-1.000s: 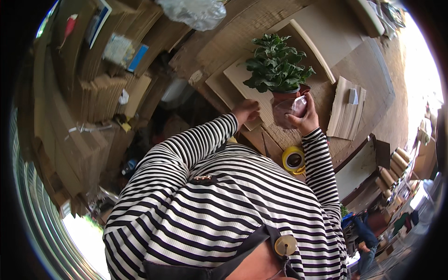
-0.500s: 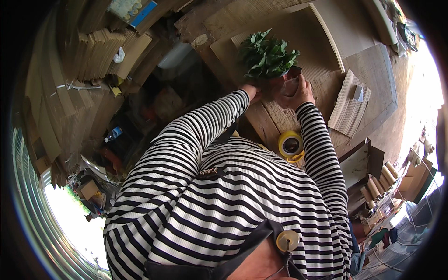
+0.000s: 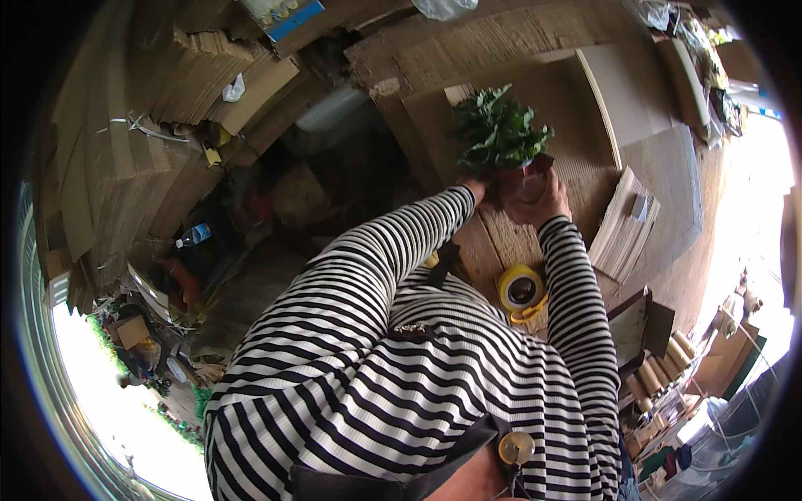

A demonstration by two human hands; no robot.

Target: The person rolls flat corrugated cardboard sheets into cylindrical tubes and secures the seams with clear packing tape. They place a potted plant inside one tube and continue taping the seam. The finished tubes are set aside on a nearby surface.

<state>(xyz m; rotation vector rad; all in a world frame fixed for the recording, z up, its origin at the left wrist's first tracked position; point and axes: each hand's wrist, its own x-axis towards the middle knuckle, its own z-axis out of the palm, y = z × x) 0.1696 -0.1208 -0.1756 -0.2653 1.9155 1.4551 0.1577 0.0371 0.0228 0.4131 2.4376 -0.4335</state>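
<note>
A leafy green plant [image 3: 499, 134] in a dark reddish pot [image 3: 531, 173] is before me at the bench. My right hand [image 3: 548, 200] is closed around the pot's right side. On the other side, my left hand [image 3: 476, 189] is close against the pot beneath the leaves; its fingers are hidden. Between my right forearm and my body lies a yellow roll of tape [image 3: 521, 288] on the wooden bench [image 3: 501, 238].
Flat cardboard [image 3: 564, 104] covers the bench beyond the plant. A stack of cardboard pieces [image 3: 622, 230] lies right of my right hand. Folded cardboard piles [image 3: 192, 75] stand at far left, with a plastic bottle [image 3: 194, 235] lower down. Cardboard tubes [image 3: 664, 367] stand at right.
The whole view has shifted, so the bench, plant and hands appear lower and farther right. Both hands stay at the pot, which looks little changed in its place on the bench.
</note>
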